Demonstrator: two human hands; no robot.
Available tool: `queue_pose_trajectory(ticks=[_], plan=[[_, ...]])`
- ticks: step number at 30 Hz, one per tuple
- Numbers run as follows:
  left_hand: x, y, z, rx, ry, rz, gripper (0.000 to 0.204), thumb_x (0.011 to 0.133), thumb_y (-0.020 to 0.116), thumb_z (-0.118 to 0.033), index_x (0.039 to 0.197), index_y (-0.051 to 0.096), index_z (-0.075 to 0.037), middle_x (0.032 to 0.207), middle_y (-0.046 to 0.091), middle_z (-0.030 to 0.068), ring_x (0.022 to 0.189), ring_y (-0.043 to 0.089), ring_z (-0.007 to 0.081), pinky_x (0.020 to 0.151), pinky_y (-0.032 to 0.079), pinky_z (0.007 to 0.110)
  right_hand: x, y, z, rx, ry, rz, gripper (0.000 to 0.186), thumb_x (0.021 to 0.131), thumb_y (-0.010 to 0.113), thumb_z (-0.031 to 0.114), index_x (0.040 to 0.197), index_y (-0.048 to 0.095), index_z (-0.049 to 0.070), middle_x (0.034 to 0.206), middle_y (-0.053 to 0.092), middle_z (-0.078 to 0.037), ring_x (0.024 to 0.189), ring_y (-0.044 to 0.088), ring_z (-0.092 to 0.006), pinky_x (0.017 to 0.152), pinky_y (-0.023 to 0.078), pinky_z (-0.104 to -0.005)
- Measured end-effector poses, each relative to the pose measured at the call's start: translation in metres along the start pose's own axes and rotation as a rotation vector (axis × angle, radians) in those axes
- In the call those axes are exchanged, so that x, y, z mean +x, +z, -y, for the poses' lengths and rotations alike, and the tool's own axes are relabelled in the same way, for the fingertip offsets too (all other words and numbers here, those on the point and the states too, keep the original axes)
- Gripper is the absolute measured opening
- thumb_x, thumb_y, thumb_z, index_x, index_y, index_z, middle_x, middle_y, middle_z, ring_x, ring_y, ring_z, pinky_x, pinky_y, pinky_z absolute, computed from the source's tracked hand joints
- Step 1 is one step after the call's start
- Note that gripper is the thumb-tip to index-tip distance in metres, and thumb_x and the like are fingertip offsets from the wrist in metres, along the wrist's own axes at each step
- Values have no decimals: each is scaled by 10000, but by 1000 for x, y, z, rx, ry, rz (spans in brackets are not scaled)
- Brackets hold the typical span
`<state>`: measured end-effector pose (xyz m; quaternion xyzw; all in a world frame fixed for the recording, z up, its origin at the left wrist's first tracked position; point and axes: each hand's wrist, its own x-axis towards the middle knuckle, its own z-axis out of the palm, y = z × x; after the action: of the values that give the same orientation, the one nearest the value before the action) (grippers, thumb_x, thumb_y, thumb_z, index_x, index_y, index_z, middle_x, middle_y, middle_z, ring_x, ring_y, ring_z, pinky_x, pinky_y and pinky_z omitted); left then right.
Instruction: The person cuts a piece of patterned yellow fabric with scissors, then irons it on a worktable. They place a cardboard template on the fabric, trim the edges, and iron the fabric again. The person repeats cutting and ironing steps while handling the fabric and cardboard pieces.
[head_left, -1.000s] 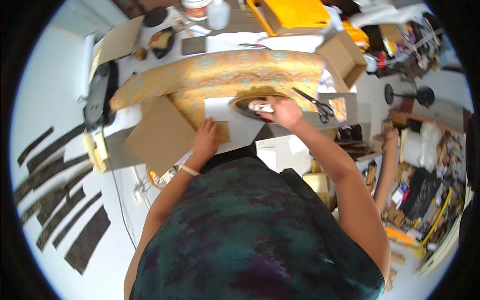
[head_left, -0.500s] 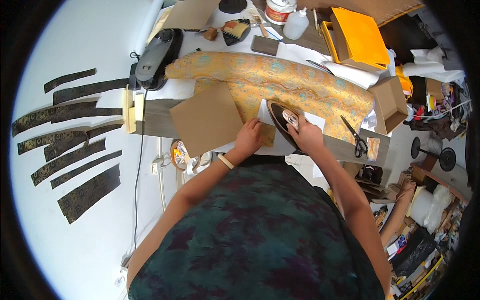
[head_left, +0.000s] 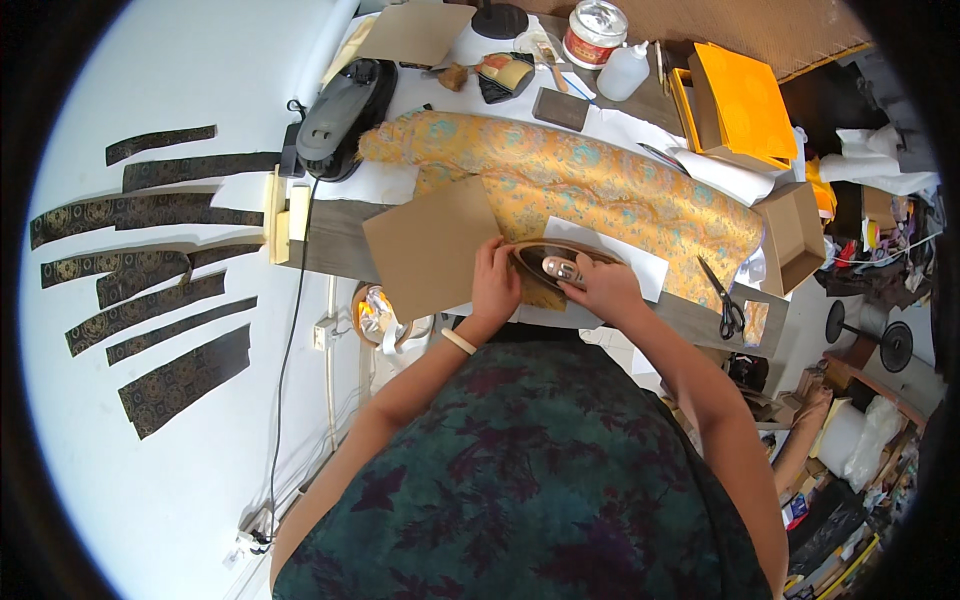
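My right hand [head_left: 608, 290] is wrapped round the handle of a small iron [head_left: 561, 267], whose pointed tip faces left. The iron lies over a white sheet of paper [head_left: 641, 266] and a piece of gold patterned fabric near the table's front edge. My left hand [head_left: 496, 285] rests right by the iron's tip, fingers stretched out along the right edge of a brown board [head_left: 430, 245]. What lies beneath those fingers is hidden. Behind both hands spreads a long gold brocade fabric [head_left: 580, 160] with blue motifs, partly rolled or folded at its far side.
Black scissors [head_left: 733, 315] lie at right beside a fabric scrap [head_left: 756, 323]. An open brown box [head_left: 795, 238] and a yellow box [head_left: 742, 100] stand farther back. At the back are a squeeze bottle [head_left: 623, 72], a tub [head_left: 595, 35] and a grey-black appliance [head_left: 345, 120] with a cord.
The iron has turned, its tip swinging from pointing away to pointing left, towards my left hand. My right hand has turned with it. The whole view has shifted slightly.
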<state>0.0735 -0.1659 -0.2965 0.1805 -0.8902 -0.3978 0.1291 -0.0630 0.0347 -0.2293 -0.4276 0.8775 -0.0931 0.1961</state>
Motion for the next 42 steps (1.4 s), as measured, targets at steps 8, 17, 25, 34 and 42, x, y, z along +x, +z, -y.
queue_pose_trajectory(ticks=[8, 17, 25, 34, 42], plan=[[-13, -2, 8, -13, -32, -10, 469, 825, 633, 31, 1288, 566, -13, 1402, 508, 227, 1299, 501, 452, 1096, 446, 517, 21, -14, -11, -21, 44, 14, 504, 941, 682, 542, 1063, 611, 58, 725, 715, -173, 669, 723, -368, 616, 578, -488], [-13, 1, 8, -1, 35, 72, 397, 839, 624, 42, 1232, 598, -6, 1330, 559, 207, 1249, 531, 434, 1058, 468, 494, 0, -8, -26, -68, -13, -17, 527, 932, 683, 581, 1106, 644, 85, 688, 707, -153, 613, 715, -355, 580, 573, -483], [-6, 26, -3, 55, 192, 256, 396, 806, 631, 47, 1199, 605, 3, 1335, 566, 225, 1248, 531, 451, 1082, 459, 515, -11, -20, -53, -32, 124, 1, 548, 932, 676, 604, 1095, 660, 81, 748, 737, -173, 664, 733, -362, 621, 594, -476], [-14, 60, -6, 240, 359, 533, 581, 843, 650, -49, 1414, 566, 18, 1601, 409, 281, 1493, 376, 461, 1232, 336, 543, -53, -32, -120, -99, 159, -141, 480, 903, 725, 546, 1018, 666, 84, 681, 705, -159, 610, 708, -349, 552, 563, -469], [-19, 67, -2, 227, 276, 516, 612, 819, 662, -43, 1417, 549, 22, 1600, 401, 287, 1497, 362, 481, 1240, 333, 529, -105, -20, -126, -48, 167, -52, 492, 904, 723, 534, 1096, 670, 84, 755, 734, -166, 692, 722, -371, 639, 580, -491]])
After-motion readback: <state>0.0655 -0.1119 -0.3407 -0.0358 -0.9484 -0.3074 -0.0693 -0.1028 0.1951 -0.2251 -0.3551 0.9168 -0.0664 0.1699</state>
